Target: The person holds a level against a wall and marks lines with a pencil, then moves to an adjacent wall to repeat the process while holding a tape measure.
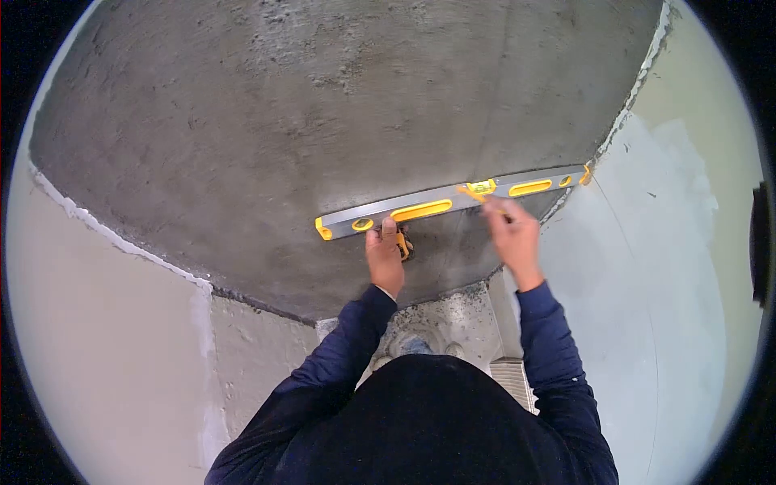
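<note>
A grey spirit level [386, 208] with yellow end caps and yellow-rimmed openings lies against the rough grey surface, its right end higher in view than its left. My left hand [385, 260] is closed at the level's lower edge, left of its middle, around a black and yellow tool [404, 243] that is mostly hidden. My right hand [515, 242] pinches a thin yellow stick-like tool [477, 196], whose tip overlaps the level near its centre vial. The right fingers are slightly blurred.
Pale walls [105, 323] border the grey surface at left and right, with a rough white seam along the edges. Below my hands is a speckled ledge [469, 315], and a ribbed pale object [513, 380] stands beside my right sleeve. A dark object is at the far right.
</note>
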{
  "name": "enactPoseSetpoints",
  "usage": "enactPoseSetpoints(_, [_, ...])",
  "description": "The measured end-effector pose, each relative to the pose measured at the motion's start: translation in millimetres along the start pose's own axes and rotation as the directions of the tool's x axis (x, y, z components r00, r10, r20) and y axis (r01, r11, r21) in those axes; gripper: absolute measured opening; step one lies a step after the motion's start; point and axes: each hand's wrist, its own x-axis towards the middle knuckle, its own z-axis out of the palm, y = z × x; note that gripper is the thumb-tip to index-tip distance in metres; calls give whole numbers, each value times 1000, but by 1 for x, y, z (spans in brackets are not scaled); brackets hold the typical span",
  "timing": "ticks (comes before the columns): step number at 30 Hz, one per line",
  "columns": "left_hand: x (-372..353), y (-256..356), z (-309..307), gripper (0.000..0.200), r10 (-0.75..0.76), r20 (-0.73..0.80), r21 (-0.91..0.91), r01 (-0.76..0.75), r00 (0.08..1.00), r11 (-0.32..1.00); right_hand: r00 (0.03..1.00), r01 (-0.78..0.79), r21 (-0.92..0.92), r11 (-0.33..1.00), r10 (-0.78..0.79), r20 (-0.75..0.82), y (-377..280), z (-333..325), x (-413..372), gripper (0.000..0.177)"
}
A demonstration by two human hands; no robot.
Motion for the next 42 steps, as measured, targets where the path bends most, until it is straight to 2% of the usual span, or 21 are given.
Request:
enactPoseSetpoints(1, [2, -3, -1, 33, 10, -1, -19, -10, 1000, 1000, 1000, -1, -2, 1000, 1, -2, 10, -15, 1, 16])
enactPoseSetpoints(3, [3, -5, 0, 34, 6, 0, -36, -6, 1000, 999, 981, -126, 19, 992, 127, -144, 17, -32, 5, 17])
enactPoseSetpoints(6, [3, -4, 0, 34, 14, -24, -39, -15, 1000, 999, 994, -100, 50, 994, 102, -40, -7, -18, -7, 16])
enactPoseSetpoints(7, [2, -4, 1, 33, 18, -34, -27, -19, 999, 999, 998, -58, 110, 992, 55, 37, -21, 0, -14, 16])
enactPoseSetpoints(8, [0, -4, 0, 33, 25, -43, -21, -26, 999, 999, 992, 103, 134, 986, -111, 56, -37, 21, -19, 16])
enactPoseSetpoints(9, [-3, -4, 0, 32, 12, -17, -154, -14, 1000, 988, 960, 265, 92, 960, -271, 64, -49, 44, -24, 15])
enactPoseSetpoints(11, [-8, -4, -2, 28, -4, 47, -409, 23, 999, 912, 954, 170, 96, 981, -188, 234, -82, 90, -35, 17])
enactPoseSetpoints(13, [-8, -5, -1, 28, -14, 60, -452, 40, 998, 891, 912, 286, 184, 940, -326, 249, -100, 125, -39, 20])
enactPoseSetpoints(14, [-8, -6, -1, 28, -14, 54, -456, 37, 998, 889, 913, 285, 182, 941, -324, 247, -105, 139, -39, 20])
enactPoseSetpoints(16, [-9, -8, 1, 28, -12, 45, -455, 31, 999, 890, 857, 399, -40, 916, -357, 370, -108, 152, -34, 20])
enactPoseSetpoints(22, [-1, -6, 1, 27, 15, 38, -450, 4, 999, 893, 922, 365, 35, 930, -366, 128, -61, 87, -13, 17])
enactPoseSetpoints(24, [7, -10, -7, 33, 14, 24, -14, -13, 1000, 1000, 958, 273, -5, 962, -272, 93, -30, 45, -4, 15])
enactPoseSetpoints(28, [4, -6, -2, 34, -4, -14, -1, 4, 1000, 1000, 994, 21, -106, 994, -32, -105, 26, -36, 5, 13])
enactPoseSetpoints(30, [6, -9, -1, 34, 7, -18, -18, -8, 1000, 1000, 958, -268, 135, 954, 279, -68, 35, -79, 6, 19])
enactPoseSetpoints(31, [7, -11, -2, 33, 19, -30, -35, -20, 999, 999, 958, -267, 136, 954, 278, -69, 53, -102, 6, 19])
enactPoseSetpoints(33, [6, -8, -3, 33, 15, -10, -26, -16, 1000, 1000, 857, -366, 642, 674, 512, -50, 88, -137, 6, 27])
enactPoseSetpoints(34, [6, -6, -4, 33, 6, 11, -19, -6, 1000, 1000, 858, -366, 642, 673, 511, -47, 97, -138, 5, 27])
enactPoseSetpoints(36, [4, -4, -1, 33, 4, 10, -48, -4, 1000, 999, 810, -333, 797, 503, 585, -31, 115, -132, 7, 32])
enactPoseSetpoints(38, [2, 0, 3, 32, 5, 7, -79, -4, 1000, 997, 788, -355, 814, 461, 616, -5, 135, -119, 12, 29])
enactPoseSetpoints(40, [-1, 3, 4, 33, -19, 7, -102, 19, 1000, 995, 775, -302, 893, 335, 631, 25, 155, -104, 19, 27])
enactPoseSetpoints(42, [0, 1, 1, 33, -33, 6, -112, 34, 999, 993, 768, -381, 853, 356, 636, 78, 150, -99, 31, 36])
